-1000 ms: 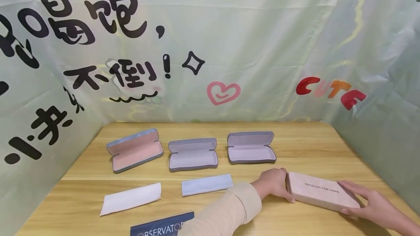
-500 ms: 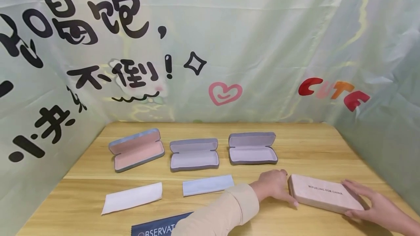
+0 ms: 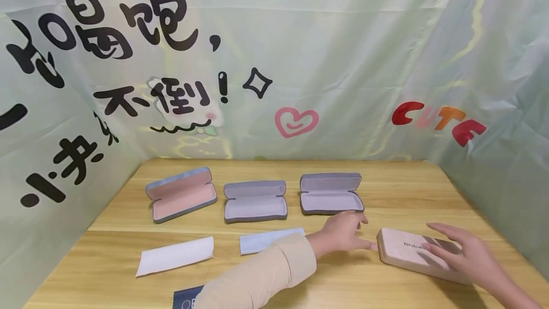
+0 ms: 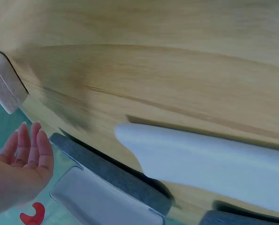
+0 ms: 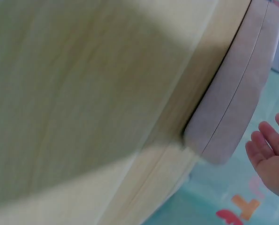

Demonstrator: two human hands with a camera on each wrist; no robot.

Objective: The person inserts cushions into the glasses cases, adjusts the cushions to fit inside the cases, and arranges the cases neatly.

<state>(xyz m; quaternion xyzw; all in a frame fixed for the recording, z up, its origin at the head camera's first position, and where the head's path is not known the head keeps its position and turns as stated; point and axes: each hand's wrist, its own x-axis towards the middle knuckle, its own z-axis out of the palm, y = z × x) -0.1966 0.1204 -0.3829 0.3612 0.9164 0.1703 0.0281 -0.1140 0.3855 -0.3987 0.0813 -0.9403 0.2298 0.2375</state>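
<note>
I'm seeing the closed pink case [image 3: 401,255] lying on the bench [image 3: 356,287], the right hand [image 3: 467,254] hovering over it with fingers released, the left hand [image 3: 340,233] hanging beside its left end, fingers loose, thumb perhaps just touching

At lower left, left hand [image 4: 26,171] with fingers loosely extended, between the end of a pale pink box [image 4: 5,79] and an open grey case [image 4: 99,192]; farther right, a pale cloth [image 4: 209,164] on the wood-grained counter [image 4: 177,79].
</note>
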